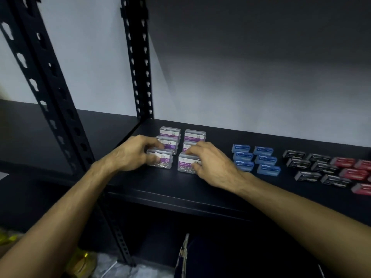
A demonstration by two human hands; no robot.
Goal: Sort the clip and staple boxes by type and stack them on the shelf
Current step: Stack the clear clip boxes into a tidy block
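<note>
Several clear paper clip boxes with purple labels stand in two rows on the black shelf point(160, 189). My left hand point(130, 153) grips the front left paper clip box point(160, 160) from its left side. My right hand point(212, 163) grips the front right paper clip box point(185, 164), fingers curled over its top and right end. Right of these lie several blue staple boxes point(255, 159) in two rows, then several black staple boxes point(313, 167), then red staple boxes point(353, 170) at the far right edge.
A black perforated upright point(138, 63) rises at the shelf's back left corner and another upright point(46, 81) stands nearer me on the left. A grey wall backs the shelf. Below, on the floor, lie plastic wrapping and yellow items point(84, 259).
</note>
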